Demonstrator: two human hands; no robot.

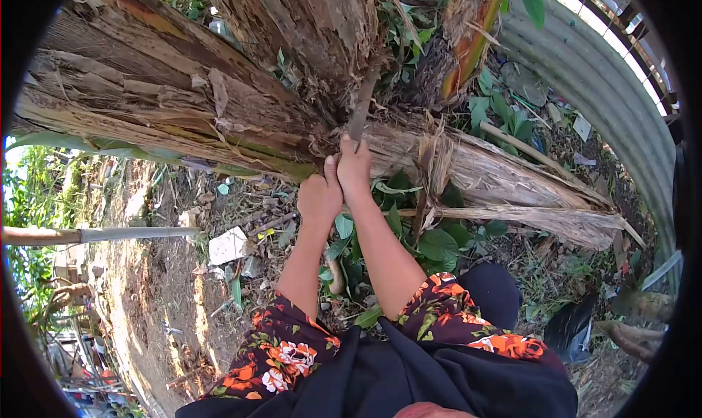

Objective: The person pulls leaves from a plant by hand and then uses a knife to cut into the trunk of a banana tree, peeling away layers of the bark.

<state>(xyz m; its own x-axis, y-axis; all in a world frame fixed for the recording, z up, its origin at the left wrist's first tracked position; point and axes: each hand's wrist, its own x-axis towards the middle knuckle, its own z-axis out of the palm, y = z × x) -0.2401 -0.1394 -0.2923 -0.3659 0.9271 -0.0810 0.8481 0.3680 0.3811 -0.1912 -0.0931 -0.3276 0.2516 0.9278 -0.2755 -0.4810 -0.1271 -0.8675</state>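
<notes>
A long flat blade, dull and grey-brown, points up among the bases of several fibrous brown trunks. My right hand is closed on its lower end, fingers near the blade. Just to the left and slightly lower, my left hand is closed in a fist against my right hand, its thumb raised; the handle is hidden by the hands. A thick peeling trunk runs to the upper left. Another dry trunk lies to the right of my hands. The blade's tip lies between the trunks.
Corrugated sheeting curves along the right side. A pole reaches in from the left. A white block lies on the littered ground below the left trunk. Green leaves grow under the right trunk.
</notes>
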